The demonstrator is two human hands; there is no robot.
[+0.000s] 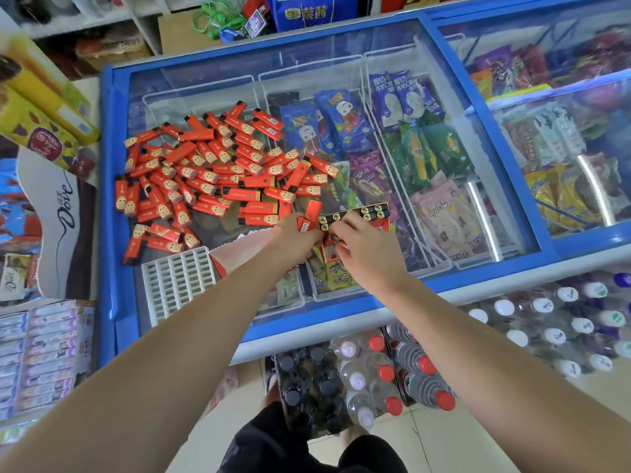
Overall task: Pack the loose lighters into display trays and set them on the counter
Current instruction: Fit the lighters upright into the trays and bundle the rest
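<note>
**Inspector:** Red lighters [205,172], a loose heap, lie on the glass lid of the freezer [109,199], left of centre. Head view, the only one: both hands meet just right of the heap, over a tray [355,216] that is partly filled.

**Clerk:** State of the hands?

**Inspector:** Left hand [293,240] grips a small bunch of lighters. Right hand [362,247] pinches one lighter, its metal head up, at the tray's near side. A row of black and gold heads already stands along the far edge.

**Clerk:** Advice for the step?

**Inspector:** In my judgement: seat each lighter upright, head up, one to a slot, filling row by row; feed from the left hand so the right only places. Steady the tray, as glass may let it slide.

**Clerk:** Appearance?

**Inspector:** Slim red bodies, gold emblem, dark caps. A white empty tray [177,281] waits near the heap.
</note>
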